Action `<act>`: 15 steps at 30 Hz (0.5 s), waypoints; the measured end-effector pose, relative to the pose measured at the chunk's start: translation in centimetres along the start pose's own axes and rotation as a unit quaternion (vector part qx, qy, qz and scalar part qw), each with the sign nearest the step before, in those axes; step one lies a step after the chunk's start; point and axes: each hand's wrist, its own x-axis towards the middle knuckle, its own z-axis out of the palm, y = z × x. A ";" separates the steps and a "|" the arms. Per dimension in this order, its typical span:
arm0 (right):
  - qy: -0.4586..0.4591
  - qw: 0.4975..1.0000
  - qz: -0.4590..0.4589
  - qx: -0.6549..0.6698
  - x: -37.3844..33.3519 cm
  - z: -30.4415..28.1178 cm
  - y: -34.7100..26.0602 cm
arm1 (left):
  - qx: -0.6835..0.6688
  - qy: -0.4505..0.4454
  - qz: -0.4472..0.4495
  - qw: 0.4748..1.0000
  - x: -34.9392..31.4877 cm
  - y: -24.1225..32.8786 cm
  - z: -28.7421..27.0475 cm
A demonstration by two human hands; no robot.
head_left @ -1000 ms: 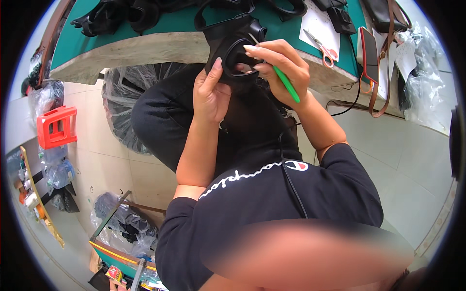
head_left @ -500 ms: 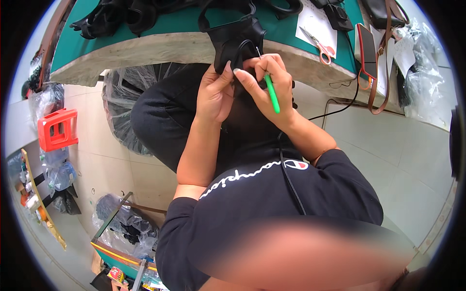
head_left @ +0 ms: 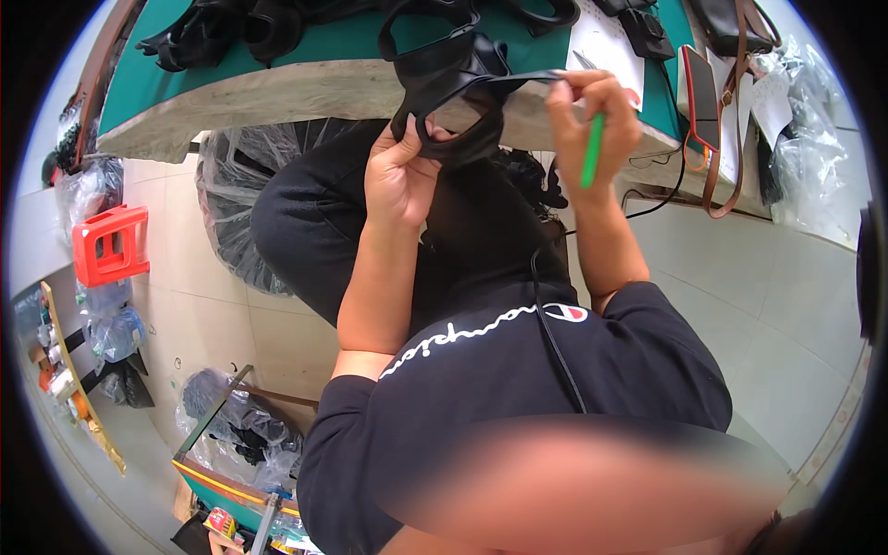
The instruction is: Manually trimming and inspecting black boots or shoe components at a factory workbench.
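L hand [head_left: 402, 180]: thumb + fingers clamped on lower-left edge of blk piece [head_left: 430, 83], thumb on near face, some fingertips visible thru the opening. R hand [head_left: 597, 129]: thumb + index pinched on end of thin blk strip [head_left: 527, 80], which runs taut, approx horiz, from the piece's upper R side. Same hand also grips a tool w/ green handle [head_left: 593, 153], handle pointing down past the palm; tip can't be made out.

Piece loc: held up at front edge of green-top table [head_left: 324, 42], above person's lap, mostly L of R hand. Large opening faces up; a blk loop at its top end lies over the table.

Nearby: scissors [head_left: 585, 61] on white sheet [head_left: 610, 32], partly hidden behind R hand. Phone w/ red edge [head_left: 701, 92] further R, brown strap [head_left: 726, 176] hanging beside it. More blk pieces [head_left: 199, 37] at table's far L. Red stool [head_left: 111, 245] on floor, L side.
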 end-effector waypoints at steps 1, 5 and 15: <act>0.007 1.000 0.002 -0.029 0.6 -0.8 0.2 | -0.014 0.011 0.006 1.000 0.1 0.1 -0.1; 0.070 0.988 0.001 -0.136 2.7 -3.8 3.6 | -0.058 0.042 0.007 0.997 0.2 0.3 -0.8; 0.156 0.973 0.049 -0.161 7.0 -15.7 7.4 | -0.170 -0.037 0.024 0.984 0.9 2.0 -1.5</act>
